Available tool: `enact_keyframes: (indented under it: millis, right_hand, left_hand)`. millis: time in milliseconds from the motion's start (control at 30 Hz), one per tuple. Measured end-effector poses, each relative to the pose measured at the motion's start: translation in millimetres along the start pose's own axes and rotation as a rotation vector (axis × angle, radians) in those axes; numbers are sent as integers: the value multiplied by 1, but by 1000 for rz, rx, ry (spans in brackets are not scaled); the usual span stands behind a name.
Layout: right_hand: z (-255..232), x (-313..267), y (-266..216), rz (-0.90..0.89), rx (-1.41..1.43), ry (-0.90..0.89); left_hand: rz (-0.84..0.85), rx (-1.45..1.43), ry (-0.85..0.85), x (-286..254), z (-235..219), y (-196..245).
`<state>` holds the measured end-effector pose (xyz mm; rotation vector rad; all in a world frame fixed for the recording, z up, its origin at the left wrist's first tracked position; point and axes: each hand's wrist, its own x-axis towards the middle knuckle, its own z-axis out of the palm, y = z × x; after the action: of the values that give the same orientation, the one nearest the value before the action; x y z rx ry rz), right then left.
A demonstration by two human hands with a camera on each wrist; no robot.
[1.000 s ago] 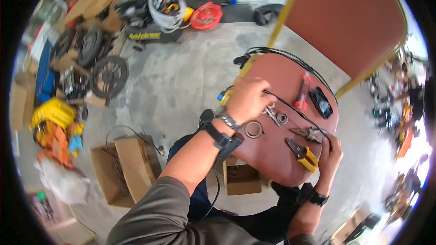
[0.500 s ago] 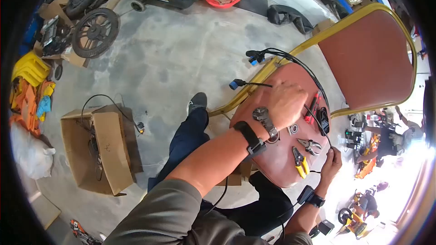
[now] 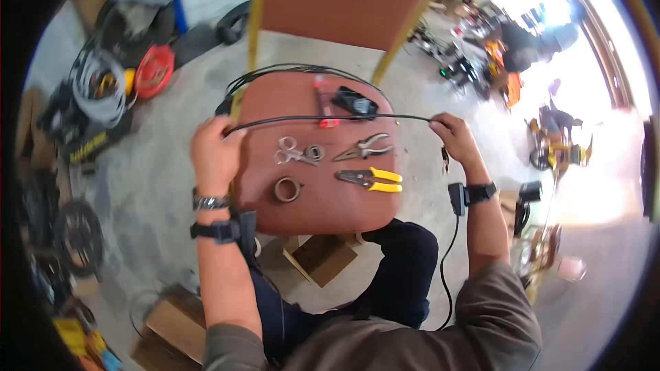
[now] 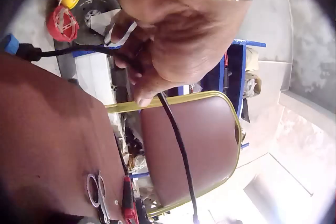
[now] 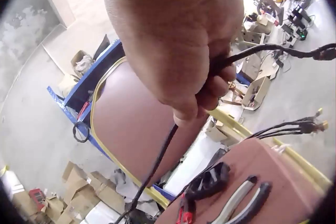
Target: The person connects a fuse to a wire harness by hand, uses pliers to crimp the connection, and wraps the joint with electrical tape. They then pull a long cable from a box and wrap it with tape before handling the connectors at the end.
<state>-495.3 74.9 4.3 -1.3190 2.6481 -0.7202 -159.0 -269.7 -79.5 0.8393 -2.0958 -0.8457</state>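
Note:
A black cable (image 3: 275, 119) spans the chair seat (image 3: 258, 158) between both hands. My left hand (image 3: 214, 154) grips it at the left edge; in the left wrist view a blue-tipped connector (image 4: 10, 44) sits on the cable beyond the fingers. My right hand (image 3: 457, 139) pinches the other stretch off the seat's right side, and a short length runs past it. On the seat below lie scissors (image 3: 292, 154), a small grey ring-shaped roll (image 3: 315, 153), a tape roll (image 3: 287, 189), long-nose pliers (image 3: 364, 148) and yellow-handled wire strippers (image 3: 371, 180).
A red tool (image 3: 323, 99) and a black packet (image 3: 355, 103) lie toward the seat's back, near a bundle of black cables (image 3: 289, 69). Cardboard boxes (image 3: 320, 261) stand on the floor. A red helmet (image 3: 155, 71) lies far left; another person (image 3: 526, 45) is far right.
The head view has turned. Both hands have drawn apart, and the cable, slanted before, now runs nearly level across the seat. The tools stay on the seat.

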Motion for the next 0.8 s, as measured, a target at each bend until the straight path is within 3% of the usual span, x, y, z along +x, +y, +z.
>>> enact_keyframes:
  millis: [267, 367, 467, 600, 700, 800]
  right_hand:
    - [3, -13, 69, 76, 124, -2]
    - [17, -4, 97, 88, 131, 3]
    - [29, 21, 112, 62, 159, 75]
    - [33, 53, 112, 31, 133, 133]
    - [31, 77, 110, -8, 118, 166]
    - [35, 98, 110, -106, -2, 263]
  left_hand:
    - [-19, 129, 8, -2, -1, -15]
    - [-53, 128, -77, 11, 2, 7]
    - [-33, 167, -167, 47, -3, 35]
    - [33, 215, -244, 91, -6, 29]
    - [-81, 227, -308, 112, -5, 42]
    - [195, 319, -285, 134, 2, 11]
